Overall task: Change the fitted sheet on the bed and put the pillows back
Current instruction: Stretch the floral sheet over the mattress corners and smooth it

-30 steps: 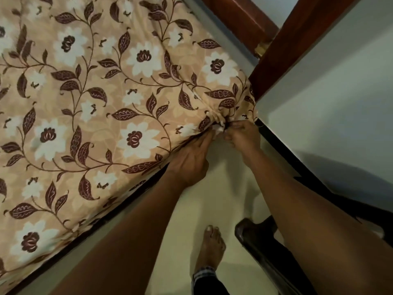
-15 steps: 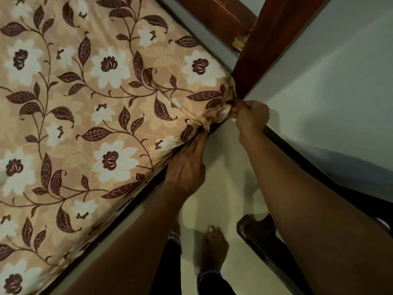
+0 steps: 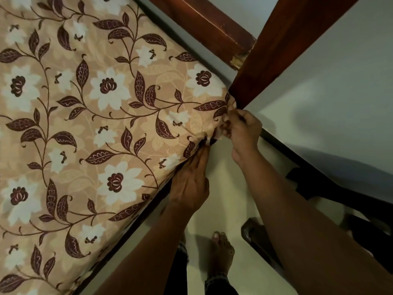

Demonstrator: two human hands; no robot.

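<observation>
A beige fitted sheet [image 3: 102, 128] with white flowers and dark brown leaves covers the mattress, filling the left of the head view. At the mattress corner the cloth bunches into folds. My right hand [image 3: 243, 129] pinches that bunched corner cloth right beside the wooden bedpost. My left hand [image 3: 190, 184] lies along the side edge just below the corner, its fingertips pushed into the sheet's edge under the mattress. No pillows are in view.
A dark wooden bedpost [image 3: 276, 50] and headboard rail [image 3: 204, 24] stand at the corner, close against a pale wall [image 3: 329, 103]. A dark chair [image 3: 261, 241] stands on the pale floor by my bare foot [image 3: 220, 254]. The gap between bed and wall is narrow.
My right hand has moved up along the corner toward the bedpost, taking the bunched cloth with it. My left hand stays tucked at the side edge. The view has shifted closer to the corner.
</observation>
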